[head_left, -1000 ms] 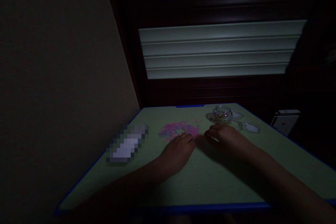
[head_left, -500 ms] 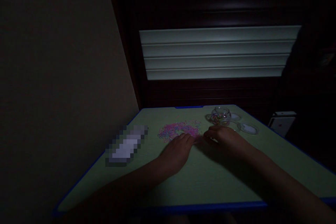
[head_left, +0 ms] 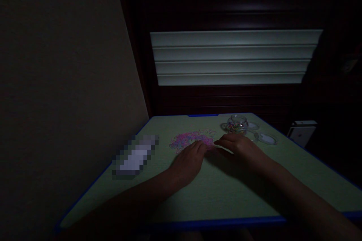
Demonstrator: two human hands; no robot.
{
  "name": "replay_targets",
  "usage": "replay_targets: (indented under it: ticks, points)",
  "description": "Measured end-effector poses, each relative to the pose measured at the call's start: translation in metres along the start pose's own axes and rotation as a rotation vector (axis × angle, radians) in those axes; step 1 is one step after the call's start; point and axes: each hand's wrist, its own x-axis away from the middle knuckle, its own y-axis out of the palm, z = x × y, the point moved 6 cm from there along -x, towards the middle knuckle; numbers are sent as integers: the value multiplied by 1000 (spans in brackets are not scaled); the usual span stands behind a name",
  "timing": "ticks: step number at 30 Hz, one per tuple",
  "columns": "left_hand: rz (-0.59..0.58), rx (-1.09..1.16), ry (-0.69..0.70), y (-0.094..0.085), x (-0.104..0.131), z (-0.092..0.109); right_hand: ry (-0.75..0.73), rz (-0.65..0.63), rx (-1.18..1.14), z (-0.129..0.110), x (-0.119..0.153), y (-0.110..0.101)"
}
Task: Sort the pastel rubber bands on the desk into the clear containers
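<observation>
A flat pile of small thin loops [head_left: 185, 139], mostly pink with some purple and blue, looks like rubber bands and lies mid-table. My left hand [head_left: 189, 161] rests at its near edge, fingers together and bent down; the tips and whatever they pinch are hidden. To the right, my right hand [head_left: 243, 150] hovers low over the table. Its fingers reach left toward the pile, the thumb set apart below them, and I see nothing between. Behind this hand stands a round clear jar [head_left: 238, 121], partly filled with small many-coloured pieces.
Clear round lids or dishes with white labels [head_left: 266, 138] lie right of the jar. A pixelated pale oblong thing [head_left: 137, 156] is on the left side. The pale green table [head_left: 220, 199] has a blue rim. A wall flanks it on the left; a white box [head_left: 302, 133] stands beyond its right edge.
My right hand has shifted slightly left and nearer the pile, its fingers now more stretched out and parted from the thumb. My left hand has barely moved.
</observation>
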Motion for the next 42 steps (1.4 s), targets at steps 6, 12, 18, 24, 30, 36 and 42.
replay_targets:
  ticks: [6,12,18,24,30,36,42]
  points:
    - [-34,-4,4,2,-1,2,-14,-31,-3,-1,0,7]
    - [-29,5,31,2,0,4,16,-57,31,1,0,10]
    - [-46,22,27,3,0,4,24,-93,28,2,-1,11]
    - [-51,40,44,1,0,5,25,-93,53,0,-2,10]
    - [-54,58,51,1,0,6,16,-80,56,-1,-2,9]
    - [-49,39,53,2,-1,6,25,-84,46,-3,-1,8]
    - [-46,33,54,1,0,6,38,-94,58,-2,-1,9]
